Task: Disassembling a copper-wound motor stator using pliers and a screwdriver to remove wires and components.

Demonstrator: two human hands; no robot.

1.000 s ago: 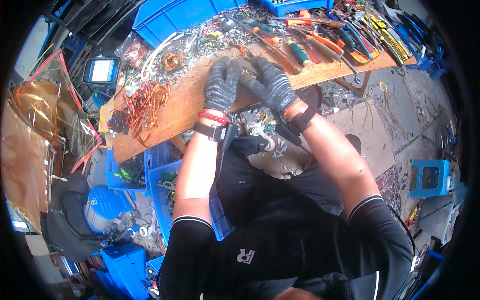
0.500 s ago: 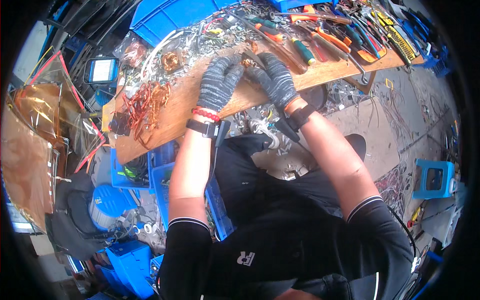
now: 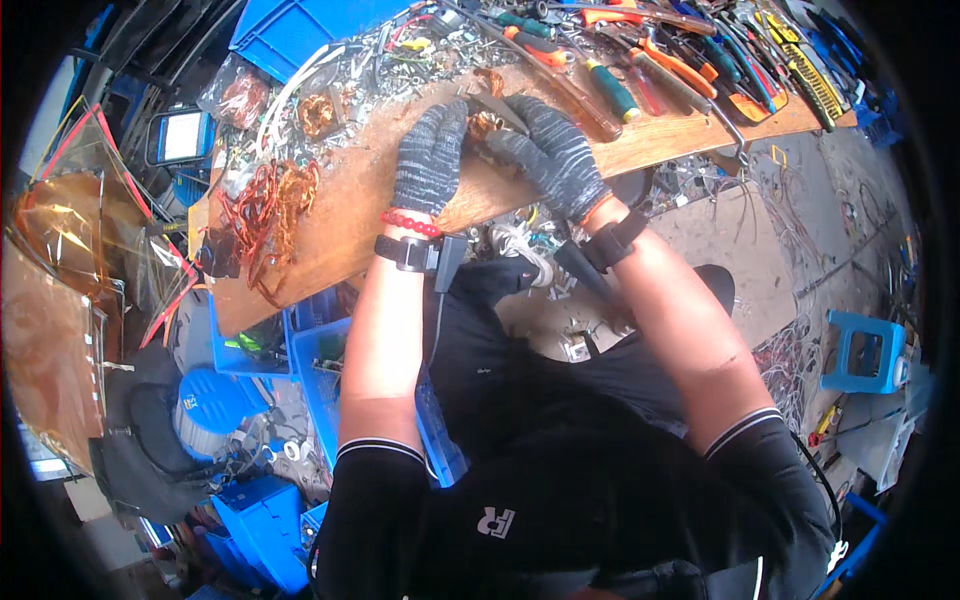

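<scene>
Both hands wear grey-and-black knitted gloves and are close together over the wooden bench. My right hand [image 3: 552, 155] is closed, its thumb and fingers around a small coil of copper wire [image 3: 484, 127]. A dark flat metal piece [image 3: 502, 110] lies against that coil, slanting under the right fingers. My left hand [image 3: 432, 155] is beside the coil, its fingers pressed together and curled at the tips; whatever they hold is hidden. Just beyond the hands is another small copper curl [image 3: 490, 82]. Left of them, a heap of red and copper wire [image 3: 268, 220] hangs over the bench edge.
Pliers, screwdrivers and other hand tools [image 3: 680, 75] crowd the right of the wooden bench [image 3: 365, 215]. Metal scraps [image 3: 385, 75] cover its back, before a blue crate [image 3: 300, 35]. Blue bins [image 3: 330, 375] stand below left; a blue stool [image 3: 865, 350] is on the right.
My left hand has drawn slightly away from the right, opening a gap that shows more of the copper coil. The right hand keeps its hold. The view has shifted a little.
</scene>
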